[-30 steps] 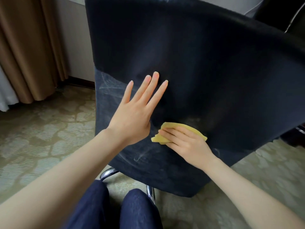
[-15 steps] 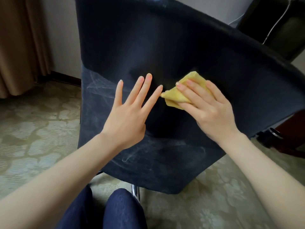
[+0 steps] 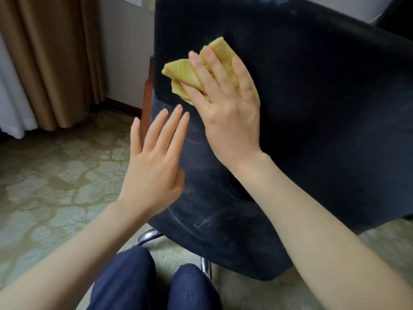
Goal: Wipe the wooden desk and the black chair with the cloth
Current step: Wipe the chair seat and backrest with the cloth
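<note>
The back of the black chair (image 3: 312,121) fills the right half of the view, with pale dust streaks on its lower left part. My right hand (image 3: 225,108) lies flat on the folded yellow cloth (image 3: 181,73) and presses it against the chair back near the left edge, high up. My left hand (image 3: 154,166) is open with fingers spread, its fingertips at the chair's left edge below the cloth. A brown wooden desk leg (image 3: 146,104) shows just left of the chair; the desk top is out of view.
Patterned carpet (image 3: 55,180) covers the floor on the left. Brown curtains (image 3: 51,57) hang at the back left beside a pale wall. The chair's chrome base (image 3: 148,236) shows under the backrest. My knees in dark blue trousers (image 3: 134,280) are at the bottom.
My right hand has carried the cloth up and to the left across the chair back. My left hand has slid from the middle of the back to its left edge.
</note>
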A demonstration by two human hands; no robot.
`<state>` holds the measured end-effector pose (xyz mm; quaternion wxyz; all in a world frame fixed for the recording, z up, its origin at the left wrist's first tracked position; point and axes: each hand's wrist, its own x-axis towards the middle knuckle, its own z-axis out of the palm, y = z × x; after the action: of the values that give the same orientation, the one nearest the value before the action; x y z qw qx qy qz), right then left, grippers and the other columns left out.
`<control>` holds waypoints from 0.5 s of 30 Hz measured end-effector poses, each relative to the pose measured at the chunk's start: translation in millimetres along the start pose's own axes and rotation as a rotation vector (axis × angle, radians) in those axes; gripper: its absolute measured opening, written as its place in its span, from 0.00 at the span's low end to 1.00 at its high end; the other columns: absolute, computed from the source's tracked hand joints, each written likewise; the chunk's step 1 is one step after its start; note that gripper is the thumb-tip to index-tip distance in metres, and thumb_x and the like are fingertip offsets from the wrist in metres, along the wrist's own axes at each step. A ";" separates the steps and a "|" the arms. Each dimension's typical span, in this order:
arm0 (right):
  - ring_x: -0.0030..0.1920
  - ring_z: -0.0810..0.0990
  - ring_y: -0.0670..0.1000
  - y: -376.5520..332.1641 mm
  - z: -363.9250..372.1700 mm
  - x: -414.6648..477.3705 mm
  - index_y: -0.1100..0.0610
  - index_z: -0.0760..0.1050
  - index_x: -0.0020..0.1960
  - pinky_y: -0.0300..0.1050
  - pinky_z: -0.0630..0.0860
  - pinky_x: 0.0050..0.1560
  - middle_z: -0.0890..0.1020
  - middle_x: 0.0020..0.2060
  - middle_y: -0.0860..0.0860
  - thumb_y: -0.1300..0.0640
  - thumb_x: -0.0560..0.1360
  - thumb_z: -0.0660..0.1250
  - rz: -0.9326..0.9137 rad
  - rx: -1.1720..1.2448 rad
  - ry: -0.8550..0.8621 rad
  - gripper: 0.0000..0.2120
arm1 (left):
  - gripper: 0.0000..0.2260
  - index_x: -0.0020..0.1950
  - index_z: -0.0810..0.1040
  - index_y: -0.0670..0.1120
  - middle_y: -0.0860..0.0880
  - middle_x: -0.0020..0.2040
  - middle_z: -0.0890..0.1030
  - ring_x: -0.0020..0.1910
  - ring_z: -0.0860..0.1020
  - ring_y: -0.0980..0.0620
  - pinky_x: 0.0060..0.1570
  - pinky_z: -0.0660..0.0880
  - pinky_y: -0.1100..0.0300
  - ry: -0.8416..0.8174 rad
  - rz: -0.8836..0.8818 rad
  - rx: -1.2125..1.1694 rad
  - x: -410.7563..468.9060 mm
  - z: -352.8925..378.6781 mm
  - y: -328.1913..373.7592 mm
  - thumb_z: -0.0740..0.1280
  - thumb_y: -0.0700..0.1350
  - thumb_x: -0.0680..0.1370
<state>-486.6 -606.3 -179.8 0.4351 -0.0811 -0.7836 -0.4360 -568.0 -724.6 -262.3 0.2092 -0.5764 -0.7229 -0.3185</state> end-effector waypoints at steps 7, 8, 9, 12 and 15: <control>0.65 0.74 0.51 -45.7 43.8 -29.4 0.64 0.68 0.67 0.48 0.65 0.69 0.77 0.64 0.55 0.63 0.83 0.45 0.001 0.217 -0.086 0.19 | 0.36 0.76 0.58 0.38 0.41 0.77 0.57 0.76 0.56 0.42 0.71 0.48 0.38 -0.065 -0.174 -0.052 -11.2 -7.8 -37.1 0.65 0.33 0.69; 0.65 0.75 0.52 -48.4 45.7 -38.5 0.64 0.66 0.67 0.48 0.65 0.69 0.77 0.63 0.55 0.63 0.83 0.45 -0.001 0.243 -0.101 0.17 | 0.37 0.77 0.56 0.40 0.41 0.77 0.55 0.76 0.54 0.43 0.72 0.48 0.39 -0.073 -0.205 -0.098 -9.3 -7.3 -40.3 0.66 0.31 0.69; 0.64 0.75 0.52 -50.0 46.2 -48.4 0.64 0.66 0.66 0.48 0.66 0.69 0.77 0.63 0.55 0.62 0.83 0.47 -0.010 0.263 -0.114 0.16 | 0.39 0.77 0.53 0.41 0.43 0.78 0.53 0.77 0.53 0.45 0.73 0.49 0.41 -0.077 -0.239 -0.164 -6.9 -6.7 -41.7 0.66 0.31 0.70; 0.65 0.74 0.52 -50.1 39.3 -76.8 0.60 0.76 0.62 0.50 0.70 0.67 0.77 0.63 0.54 0.62 0.80 0.60 -0.081 0.272 -0.187 0.13 | 0.39 0.78 0.46 0.49 0.52 0.79 0.47 0.77 0.49 0.54 0.75 0.50 0.52 -0.088 -0.347 -0.437 2.2 -2.6 -40.4 0.64 0.34 0.75; 0.66 0.74 0.50 -44.0 22.5 -99.4 0.57 0.80 0.59 0.48 0.71 0.65 0.78 0.63 0.52 0.60 0.80 0.62 -0.137 0.285 -0.290 0.11 | 0.40 0.78 0.45 0.54 0.57 0.78 0.47 0.73 0.46 0.66 0.64 0.48 0.79 -0.093 -0.404 -0.648 17.8 1.2 -39.0 0.64 0.34 0.75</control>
<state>-462.1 -591.0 -287.0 0.2940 -0.0273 -0.8955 -0.3331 -610.0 -716.5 -259.7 -0.0842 -0.4722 -0.6925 -0.5388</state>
